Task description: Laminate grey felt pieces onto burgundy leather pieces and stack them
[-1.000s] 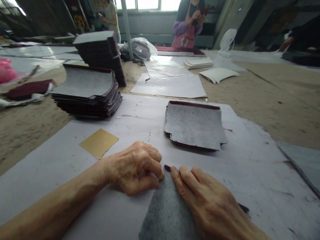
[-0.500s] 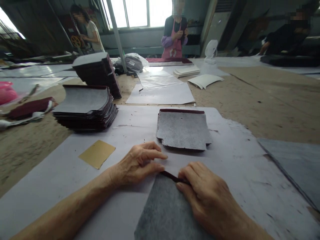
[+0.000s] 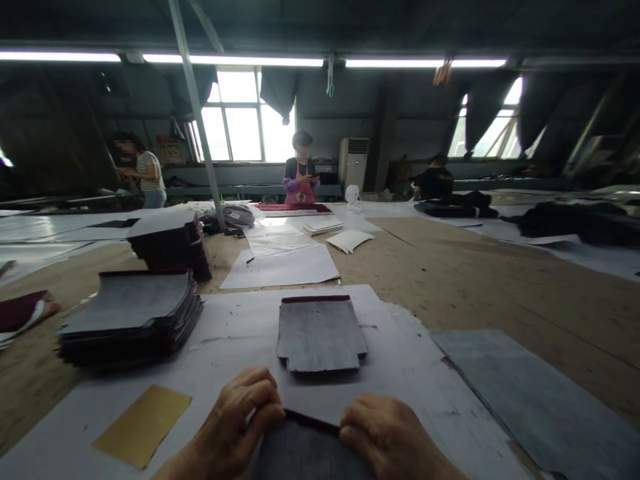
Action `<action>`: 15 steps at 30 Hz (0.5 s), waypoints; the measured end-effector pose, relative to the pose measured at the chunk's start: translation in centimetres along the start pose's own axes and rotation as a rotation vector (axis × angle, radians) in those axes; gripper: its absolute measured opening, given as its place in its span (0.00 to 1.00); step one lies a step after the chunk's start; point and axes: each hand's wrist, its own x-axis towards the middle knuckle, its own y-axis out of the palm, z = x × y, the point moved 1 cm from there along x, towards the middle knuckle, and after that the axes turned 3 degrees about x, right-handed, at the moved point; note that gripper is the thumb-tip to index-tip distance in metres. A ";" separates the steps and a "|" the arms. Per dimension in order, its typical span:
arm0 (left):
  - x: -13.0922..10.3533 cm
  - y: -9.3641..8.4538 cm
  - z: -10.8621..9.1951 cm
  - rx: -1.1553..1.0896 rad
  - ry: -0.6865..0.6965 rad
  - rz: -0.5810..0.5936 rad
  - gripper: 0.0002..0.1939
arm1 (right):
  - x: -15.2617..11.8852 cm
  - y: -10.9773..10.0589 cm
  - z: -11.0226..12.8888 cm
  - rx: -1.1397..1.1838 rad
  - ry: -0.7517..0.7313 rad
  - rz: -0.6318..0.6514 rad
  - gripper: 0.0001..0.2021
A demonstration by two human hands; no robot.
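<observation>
At the bottom centre lies a grey-backed fabric piece (image 3: 305,450) with a dark maroon folded strip along its far edge. My left hand (image 3: 240,423) has fingers and thumb closed on the left end of that edge. At the right end of the same edge, my right hand (image 3: 390,433) is closed, thumb toward me and fingers curled over. The piece's near part runs out of view. Just beyond my hands rests a small pile of similar grey pieces (image 3: 320,337) with a maroon top edge. A tan card (image 3: 143,425) lies left of my left hand.
White paper (image 3: 225,360) covers the work surface here. At left stand a tall stack of grey-backed pieces (image 3: 133,313) and a maroon stack (image 3: 170,247) behind it. Grey sheets (image 3: 540,400) lie at right. Beyond are white cards (image 3: 350,240), a small fan (image 3: 353,195) and several people.
My view has tilted up, so the table sits lower. My left fingers, formerly stretched past the fabric's edge, have closed on its left end. My right hand has shifted further along to the right end.
</observation>
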 end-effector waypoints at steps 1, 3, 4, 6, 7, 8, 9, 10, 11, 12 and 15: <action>0.0 -0.2 0.0 0.002 0.009 -0.019 0.10 | -0.3 -0.7 -0.1 0.030 0.064 0.019 0.09; -0.1 -0.5 0.1 -0.005 -0.004 -0.063 0.10 | -1.0 -2.1 -0.3 0.106 0.182 0.038 0.09; 0.0 -0.6 0.1 -0.010 -0.015 -0.080 0.10 | -1.3 -2.8 -0.3 0.143 0.237 0.035 0.09; 0.1 -0.6 -0.2 -0.018 -0.022 -0.094 0.09 | -1.7 -4.3 -0.3 0.200 0.316 0.004 0.10; 0.3 -0.7 -0.5 -0.023 -0.025 -0.083 0.10 | -1.8 -5.1 -0.2 0.221 0.339 -0.013 0.11; 0.5 -0.8 -0.8 -0.029 -0.031 -0.062 0.10 | -1.8 -6.1 -0.1 0.245 0.350 -0.021 0.11; 0.9 -1.0 -1.2 -0.039 -0.048 -0.045 0.11 | -1.6 -7.1 0.1 0.278 0.352 -0.013 0.11; 1.4 -1.3 -1.5 -0.046 -0.079 -0.036 0.12 | -1.3 -8.2 0.3 0.316 0.346 0.009 0.11; 2.0 -1.8 -1.8 -0.051 -0.118 -0.034 0.13 | -0.8 -9.3 0.5 0.354 0.338 0.041 0.11; 2.8 -2.3 -1.9 -0.049 -0.155 -0.030 0.15 | -0.1 -10.4 0.6 0.379 0.325 0.072 0.11; 5.9 -3.7 -0.7 0.055 -0.246 -0.009 0.19 | 3.4 -12.4 0.1 0.348 0.279 0.103 0.12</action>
